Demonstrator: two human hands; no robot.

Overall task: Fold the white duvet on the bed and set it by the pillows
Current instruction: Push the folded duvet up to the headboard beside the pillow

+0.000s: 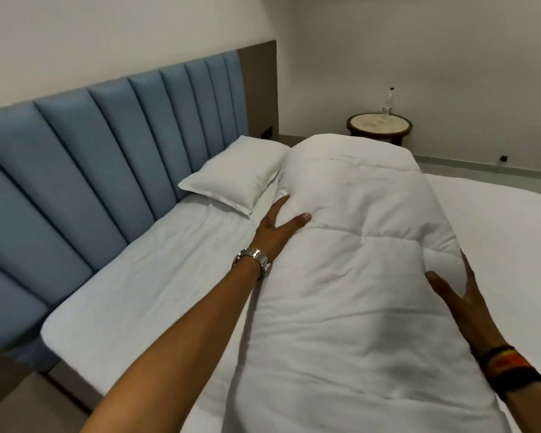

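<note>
- The duvet (pixel 356 260) lies folded into a long thick bundle on the bed (pixel 156 276), running from the person's side up toward the far edge, its far end just beside the pillow (pixel 235 173).
- The left hand (pixel 277 228) is spread flat against the bundle's left flank, thumb on top, fingers pushed under the edge.
- The right hand (pixel 463 298) is spread open too, cupping the right flank, thumb apart from the fingers.
- Neither hand pinches any cloth; both only press from the sides.
- Risk, as I judge it: a push from open palms could let the top layers slide and the fold spring open, since nothing clamps them.
- A hard shove toward the headboard (pixel 107 135) could knock the pillow askew or ruck the sheet beneath.
- Only one pillow shows.
</note>
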